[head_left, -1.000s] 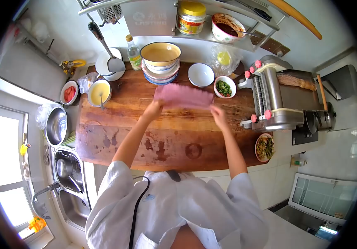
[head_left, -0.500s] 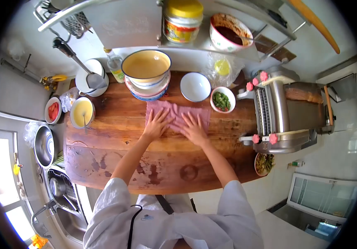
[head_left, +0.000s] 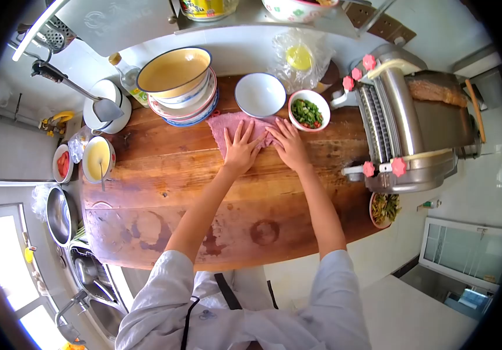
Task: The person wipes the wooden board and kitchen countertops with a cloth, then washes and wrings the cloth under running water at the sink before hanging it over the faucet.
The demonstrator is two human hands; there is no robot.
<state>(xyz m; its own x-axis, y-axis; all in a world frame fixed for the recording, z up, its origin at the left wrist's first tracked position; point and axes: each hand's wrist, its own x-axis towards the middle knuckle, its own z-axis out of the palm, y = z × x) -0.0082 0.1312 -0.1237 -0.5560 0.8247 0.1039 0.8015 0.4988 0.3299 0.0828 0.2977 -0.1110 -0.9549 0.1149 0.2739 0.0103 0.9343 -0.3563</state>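
A pink cloth [head_left: 220,125] lies on the wooden table, partly hidden under my hands. My left hand [head_left: 240,150] presses flat on it with the fingers spread. Close to its right, my right hand [head_left: 289,144] also lies flat, its fingers stretched over the cloth's right part. Just beyond the fingertips stands a white bowl [head_left: 260,94]. A smaller bowl of chopped green vegetables [head_left: 307,114] is near my right hand. Left of the cloth is a stack of plates and bowls topped by a yellow enamel basin [head_left: 175,73].
A pasta-rolling machine [head_left: 397,116] occupies the table's right end. At the left stand a bowl of yellow liquid [head_left: 98,160] with a spoon and a bowl of red pieces [head_left: 62,164]. A bowl of greens [head_left: 384,210] sits beyond the right edge. Overhead runs a metal shelf [head_left: 251,32].
My hands have slid to the right and away from me over the table, closer together. The cloth has shifted with them and is more bunched. The camera view has tilted.
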